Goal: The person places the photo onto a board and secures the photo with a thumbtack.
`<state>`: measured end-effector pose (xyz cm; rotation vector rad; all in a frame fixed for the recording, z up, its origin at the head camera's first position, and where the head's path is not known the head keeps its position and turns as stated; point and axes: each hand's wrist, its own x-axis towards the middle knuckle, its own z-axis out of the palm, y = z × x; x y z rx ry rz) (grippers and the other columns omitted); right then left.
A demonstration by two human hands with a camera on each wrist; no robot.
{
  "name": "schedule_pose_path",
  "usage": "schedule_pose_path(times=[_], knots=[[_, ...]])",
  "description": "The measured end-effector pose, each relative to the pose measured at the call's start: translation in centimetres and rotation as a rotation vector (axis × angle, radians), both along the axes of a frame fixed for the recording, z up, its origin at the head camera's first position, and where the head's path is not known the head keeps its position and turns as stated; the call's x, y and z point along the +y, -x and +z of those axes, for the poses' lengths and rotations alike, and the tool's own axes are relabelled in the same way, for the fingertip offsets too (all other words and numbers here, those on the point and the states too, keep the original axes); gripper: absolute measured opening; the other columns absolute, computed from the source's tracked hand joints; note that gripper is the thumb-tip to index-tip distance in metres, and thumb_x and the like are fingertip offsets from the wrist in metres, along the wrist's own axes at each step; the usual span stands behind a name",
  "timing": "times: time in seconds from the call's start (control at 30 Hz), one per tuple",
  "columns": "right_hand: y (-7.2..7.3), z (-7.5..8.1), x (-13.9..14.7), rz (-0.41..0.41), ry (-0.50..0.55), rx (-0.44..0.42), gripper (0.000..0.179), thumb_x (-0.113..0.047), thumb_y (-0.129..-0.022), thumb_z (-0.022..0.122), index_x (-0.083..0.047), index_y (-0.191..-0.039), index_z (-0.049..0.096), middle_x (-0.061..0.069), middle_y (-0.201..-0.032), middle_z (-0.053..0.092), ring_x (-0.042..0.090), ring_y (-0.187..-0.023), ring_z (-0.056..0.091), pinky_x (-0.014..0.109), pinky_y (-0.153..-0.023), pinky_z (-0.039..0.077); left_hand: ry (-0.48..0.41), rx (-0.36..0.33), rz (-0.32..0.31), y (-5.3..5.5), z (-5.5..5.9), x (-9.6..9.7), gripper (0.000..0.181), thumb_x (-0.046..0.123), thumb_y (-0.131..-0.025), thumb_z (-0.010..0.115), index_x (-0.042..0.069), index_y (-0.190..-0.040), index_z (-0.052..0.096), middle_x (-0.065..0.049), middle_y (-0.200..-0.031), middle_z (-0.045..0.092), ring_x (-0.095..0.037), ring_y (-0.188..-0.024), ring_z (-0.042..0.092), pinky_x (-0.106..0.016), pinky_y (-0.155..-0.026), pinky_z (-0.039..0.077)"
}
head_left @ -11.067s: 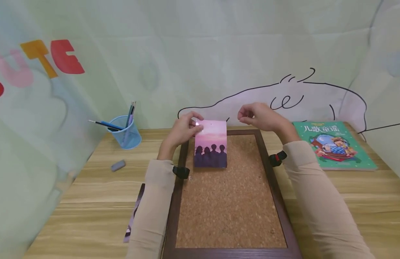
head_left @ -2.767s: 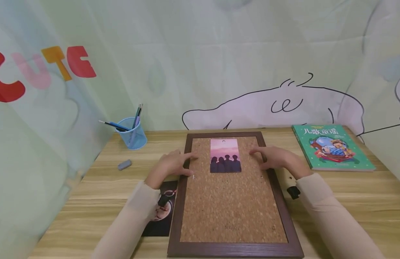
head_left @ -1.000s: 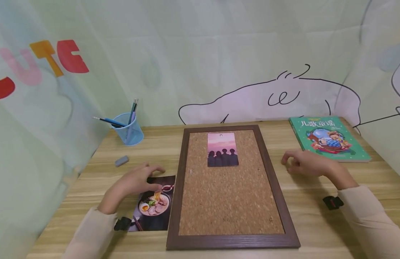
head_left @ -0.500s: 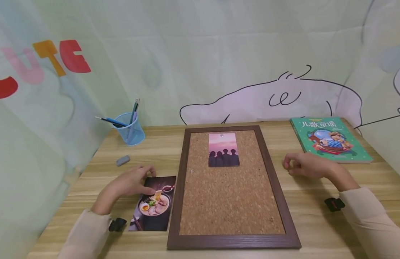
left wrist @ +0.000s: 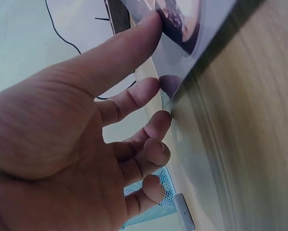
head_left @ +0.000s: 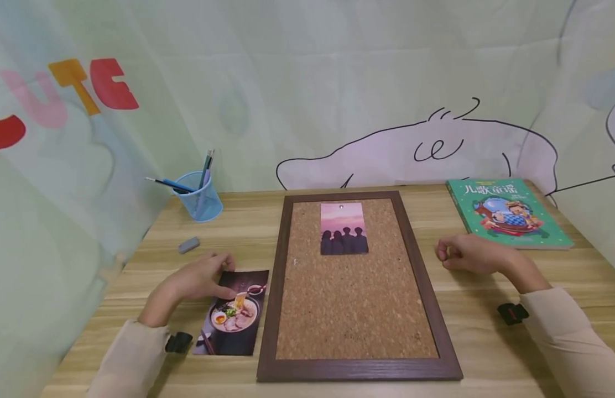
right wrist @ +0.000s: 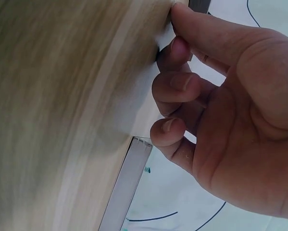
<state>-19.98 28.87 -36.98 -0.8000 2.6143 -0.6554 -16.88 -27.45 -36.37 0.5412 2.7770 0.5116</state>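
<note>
My left hand (head_left: 195, 282) holds a photo of a noodle bowl (head_left: 233, 326) by its upper left part. In the left wrist view the thumb (left wrist: 148, 33) lies on its face and fingertips are at its edge. The photo lies on the table left of a cork board (head_left: 357, 309) with a dark wooden frame. Pinned at the board's top is a photo of silhouetted people (head_left: 344, 232), under a small pin (head_left: 341, 207). My right hand (head_left: 474, 253) rests on the table right of the board with curled fingers; whether something small is between thumb and index finger cannot be made out.
A blue mesh pencil cup (head_left: 200, 202) stands at the back left, a grey eraser (head_left: 189, 245) in front of it. A green children's book (head_left: 509, 213) lies at the back right. A printed curtain (head_left: 307, 99) closes off the table's rear edge.
My left hand came off the board to the noodle photo and has slid it slightly left, away from the frame. The right hand left the board for the table and now stays still.
</note>
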Motion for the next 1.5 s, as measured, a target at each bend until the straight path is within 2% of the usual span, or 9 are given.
schedule_pose_path(times=[0.4,0.5,0.67,0.77,0.9,1.0,1.17,1.37,1.5], knots=[[-0.1,0.1,0.1,-0.011,-0.005,-0.027,0.012,-0.01,-0.094,0.067,-0.014,-0.089,0.057,-0.006,-0.077,0.05,0.01,-0.068,0.044,0.026,-0.061,0.037,-0.045,-0.005,-0.02,-0.2,0.1,0.2,0.051,0.023,-0.073,0.09,0.004,-0.1,0.051,-0.007,-0.095,0.052,-0.023,-0.088,0.049,-0.038,-0.078,0.043],[-0.1,0.2,0.2,-0.009,0.002,-0.033,0.011,-0.01,-0.095,0.067,-0.014,-0.089,0.058,-0.006,-0.078,0.051,0.009,-0.069,0.045,0.026,-0.061,0.037,-0.06,-0.018,-0.033,-0.2,0.3,0.1,0.05,0.021,-0.074,0.089,0.004,-0.101,0.05,-0.007,-0.095,0.054,-0.023,-0.089,0.051,-0.039,-0.079,0.044],[-0.1,0.3,0.2,-0.001,0.008,-0.025,0.011,-0.011,-0.095,0.067,-0.013,-0.089,0.058,-0.006,-0.079,0.052,0.009,-0.072,0.046,0.026,-0.063,0.039,-0.028,-0.029,-0.049,-0.2,0.5,-0.2,0.046,0.021,-0.08,0.084,0.005,-0.107,0.051,-0.009,-0.1,0.06,-0.026,-0.093,0.056,-0.044,-0.082,0.047],[0.0,0.4,0.2,0.0,0.008,-0.004,0.011,-0.011,-0.095,0.067,-0.013,-0.088,0.059,-0.006,-0.08,0.053,0.009,-0.073,0.047,0.026,-0.064,0.041,-0.034,-0.044,-0.053,-0.1,0.6,-0.4,0.038,0.016,-0.085,0.08,0.006,-0.109,0.052,-0.007,-0.092,0.06,-0.022,-0.084,0.056,-0.04,-0.074,0.048],[0.1,0.3,0.2,-0.001,0.004,0.022,0.012,-0.011,-0.094,0.068,-0.014,-0.087,0.059,-0.007,-0.08,0.054,0.008,-0.073,0.048,0.026,-0.064,0.042,-0.074,-0.061,-0.058,0.0,0.7,-0.5,0.027,0.004,-0.089,0.072,0.005,-0.109,0.054,-0.003,-0.079,0.054,-0.016,-0.07,0.049,-0.033,-0.063,0.043],[0.2,0.2,0.2,0.005,0.005,0.027,0.012,-0.012,-0.095,0.068,-0.014,-0.087,0.059,-0.007,-0.08,0.054,0.008,-0.073,0.049,0.026,-0.064,0.042,-0.086,-0.054,-0.069,0.1,0.7,-0.7,0.021,-0.001,-0.09,0.067,0.004,-0.108,0.057,-0.001,-0.077,0.057,-0.014,-0.068,0.051,-0.031,-0.061,0.044],[0.3,0.1,0.2,0.018,0.026,0.03,0.012,-0.011,-0.095,0.067,-0.014,-0.087,0.058,-0.007,-0.08,0.054,0.007,-0.073,0.049,0.026,-0.064,0.042,-0.089,-0.037,-0.087,0.2,1.2,-1.0,0.016,-0.003,-0.092,0.063,0.004,-0.107,0.06,-0.001,-0.078,0.063,-0.013,-0.069,0.056,-0.032,-0.063,0.047],[0.3,0.5,0.0,0.013,0.053,0.048,0.013,-0.005,-0.095,0.064,-0.013,-0.087,0.059,-0.006,-0.08,0.054,0.008,-0.073,0.049,0.026,-0.063,0.042,-0.11,0.002,-0.09,-0.1,2.2,-0.8,0.014,-0.002,-0.095,0.06,0.007,-0.106,0.059,0.0,-0.074,0.061,-0.013,-0.067,0.055,-0.032,-0.062,0.046],[0.3,0.8,-0.3,0.02,0.061,0.073,0.013,-0.002,-0.094,0.064,-0.012,-0.087,0.059,-0.006,-0.08,0.055,0.008,-0.072,0.049,0.026,-0.061,0.042,-0.124,0.0,-0.084,-0.2,2.8,-0.8,0.014,0.0,-0.097,0.058,0.009,-0.107,0.058,0.0,-0.072,0.06,-0.013,-0.065,0.053,-0.032,-0.061,0.044]])
